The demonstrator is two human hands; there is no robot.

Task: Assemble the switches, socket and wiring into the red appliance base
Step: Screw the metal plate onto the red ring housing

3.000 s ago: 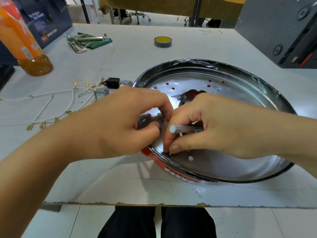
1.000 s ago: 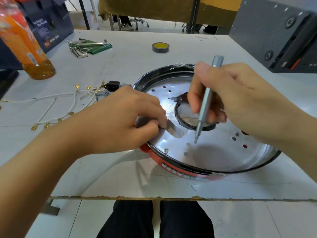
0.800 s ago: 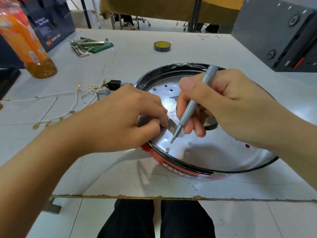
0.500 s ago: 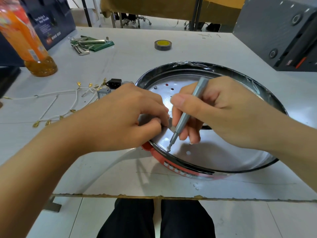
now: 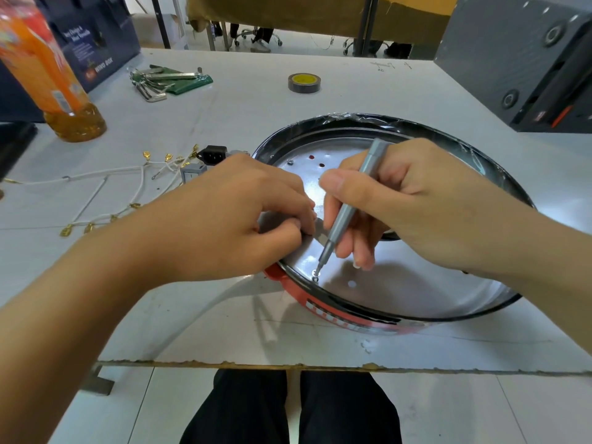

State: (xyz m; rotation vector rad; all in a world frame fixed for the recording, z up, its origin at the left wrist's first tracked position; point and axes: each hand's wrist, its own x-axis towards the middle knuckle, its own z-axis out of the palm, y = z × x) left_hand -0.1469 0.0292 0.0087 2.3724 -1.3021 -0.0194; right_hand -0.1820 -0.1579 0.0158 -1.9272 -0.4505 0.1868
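Note:
The red appliance base lies near the table's front edge, its shiny metal plate facing up. My right hand grips a grey screwdriver, whose tip rests on a small screw near the plate's near-left rim. My left hand pinches a small metal bracket at the left rim of the base. A black socket, a grey switch and white wiring with brass terminals lie on the table left of the base.
An orange drink bottle stands at the far left. Hex keys on a green pouch and a tape roll lie further back. A dark grey case sits at the back right. The table's chipped front edge is close.
My right hand has brought the screwdriver down from above the plate's centre hole to the screw at the near-left rim. My left hand has kept its pinch at the rim.

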